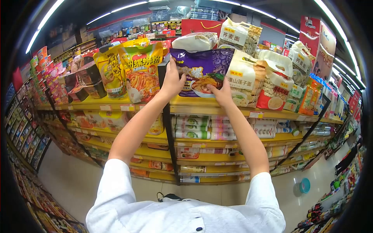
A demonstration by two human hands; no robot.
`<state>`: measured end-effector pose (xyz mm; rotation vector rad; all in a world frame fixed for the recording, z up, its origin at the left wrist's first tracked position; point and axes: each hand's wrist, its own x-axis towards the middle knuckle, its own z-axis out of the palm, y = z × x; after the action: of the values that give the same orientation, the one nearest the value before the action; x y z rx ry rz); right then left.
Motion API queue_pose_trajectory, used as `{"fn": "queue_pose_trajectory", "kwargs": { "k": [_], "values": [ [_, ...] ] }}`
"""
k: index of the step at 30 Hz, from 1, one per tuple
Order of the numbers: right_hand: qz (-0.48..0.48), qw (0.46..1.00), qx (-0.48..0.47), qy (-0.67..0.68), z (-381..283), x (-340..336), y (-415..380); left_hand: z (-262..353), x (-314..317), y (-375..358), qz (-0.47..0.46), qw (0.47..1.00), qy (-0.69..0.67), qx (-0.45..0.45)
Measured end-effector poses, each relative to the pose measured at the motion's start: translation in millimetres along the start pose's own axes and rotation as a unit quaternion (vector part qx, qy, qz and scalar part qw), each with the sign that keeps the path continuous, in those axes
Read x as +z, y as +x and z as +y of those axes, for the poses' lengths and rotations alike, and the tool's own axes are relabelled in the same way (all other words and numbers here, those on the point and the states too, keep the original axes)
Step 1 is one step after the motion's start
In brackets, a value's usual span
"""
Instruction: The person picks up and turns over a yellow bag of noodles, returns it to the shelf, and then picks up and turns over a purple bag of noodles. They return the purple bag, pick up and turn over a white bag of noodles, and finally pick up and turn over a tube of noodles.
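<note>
Holding a purple packet (200, 64) in the upper middle of the frame, at the front of the top shelf (194, 102), with the left hand (173, 80) at its left edge and the right hand (223, 93) at its lower right, fingers closed in on the sides and 2 thumbs on the front. Sits between a yellow bag (143, 70) and a beige bag (244, 77), above green-and-white packs (191, 127), well apart from a teal basket (305, 185) at lower right.

Both hands (173, 80) hold a purple package (200, 70) at a yellow shelf (198, 102), beside a cream bag (244, 83)
</note>
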<state>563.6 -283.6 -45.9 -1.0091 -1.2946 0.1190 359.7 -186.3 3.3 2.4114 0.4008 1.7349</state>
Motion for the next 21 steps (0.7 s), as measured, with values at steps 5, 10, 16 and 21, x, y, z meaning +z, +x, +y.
{"fn": "queue_pose_trajectory", "kwargs": {
  "k": [5,10,16,21],
  "values": [
    [-0.01,0.991,0.123,0.041,18.2,8.2,2.0,1.6,3.4,-7.1,-0.033,0.996,-0.003,-0.081],
    [-0.011,0.983,0.145,-0.112,34.1,11.0,3.6,7.9,16.9,-28.3,-0.07,0.994,0.073,-0.045],
    [0.031,0.961,0.121,-0.248,27.3,19.8,-7.7,39.7,37.0,-50.4,-0.056,0.998,0.037,0.01],
    [0.035,0.966,0.06,-0.25,20.3,21.6,-49.2,83.2,37.6,-99.5,-0.059,0.991,-0.068,0.096]
  ]
}}
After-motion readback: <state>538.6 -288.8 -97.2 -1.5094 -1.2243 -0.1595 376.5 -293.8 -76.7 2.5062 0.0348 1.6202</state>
